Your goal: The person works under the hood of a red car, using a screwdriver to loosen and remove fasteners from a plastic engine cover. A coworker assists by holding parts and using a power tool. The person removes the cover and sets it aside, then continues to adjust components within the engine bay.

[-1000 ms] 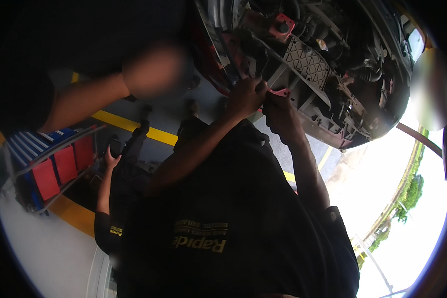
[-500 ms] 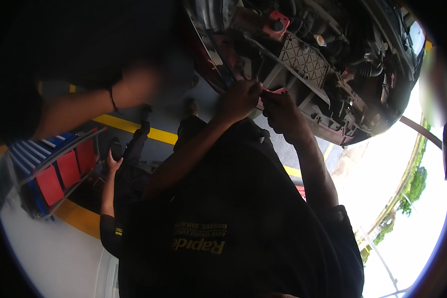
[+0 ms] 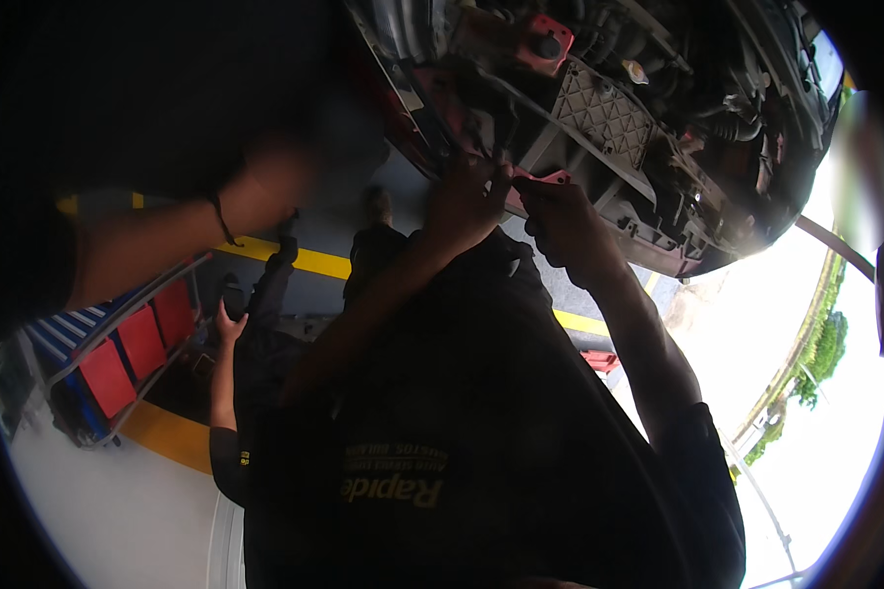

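My left hand (image 3: 467,201) is closed at the pinkish-red front frame of a car (image 3: 607,123), its fingertips pinched on something small I cannot make out. My right hand (image 3: 565,221) is curled just to its right, beside a pink bracket, gripping something hidden by the fingers. Above both hands lies the exposed front end, with a dark metal crossbar (image 3: 580,142), a ribbed grey panel, hoses and a red mount (image 3: 545,44). Both forearms reach up from my black shirt.
A co-worker's forearm (image 3: 147,240) with a dark wristband reaches in from upper left. Another person's hand (image 3: 230,324) holds a dark object at left, beside legs in dark trousers. A cart with red and blue panels (image 3: 108,378) stands on the yellow-marked floor (image 3: 319,263). Bright daylight and greenery lie right.
The co-worker's forearm at upper left has moved down, and the car sits slightly further left in view. My hands stay at the front frame, the right fingers still curled.
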Motion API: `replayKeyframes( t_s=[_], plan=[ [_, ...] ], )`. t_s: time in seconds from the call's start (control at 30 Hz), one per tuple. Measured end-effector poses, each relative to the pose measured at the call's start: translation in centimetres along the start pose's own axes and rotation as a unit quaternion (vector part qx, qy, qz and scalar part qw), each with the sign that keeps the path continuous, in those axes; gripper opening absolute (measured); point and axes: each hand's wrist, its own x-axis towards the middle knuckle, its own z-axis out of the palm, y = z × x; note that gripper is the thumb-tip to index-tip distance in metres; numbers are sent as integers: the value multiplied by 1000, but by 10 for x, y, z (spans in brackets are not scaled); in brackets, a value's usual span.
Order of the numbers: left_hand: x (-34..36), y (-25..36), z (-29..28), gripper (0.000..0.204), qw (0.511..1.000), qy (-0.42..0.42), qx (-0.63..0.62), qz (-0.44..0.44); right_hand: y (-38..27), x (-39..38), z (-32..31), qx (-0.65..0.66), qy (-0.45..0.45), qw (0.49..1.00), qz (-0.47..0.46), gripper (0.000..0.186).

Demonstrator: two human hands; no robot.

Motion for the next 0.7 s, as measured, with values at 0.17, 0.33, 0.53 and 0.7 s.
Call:
replayKeyframes(
  t_s=[0.17, 0.33, 0.53, 0.7],
  plan=[
    [4, -4, 1, 34, 999, -45, -11, -4, 3, 0, 11, -34, 38, 999, -14, 18],
    [13, 1, -5, 34, 997, -82, 7, -6, -1, 8, 15, -161, 52, 964, -207, 19],
    [11, 2, -7, 31, 999, -37, -2, 16, -14, 10, -6, -47, -42, 991, 121, 16],
    [12, -6, -7, 37, 995, -92, -30, -20, 29, 26, 16, -258, 123, 888, -360, 19]
  ],
)
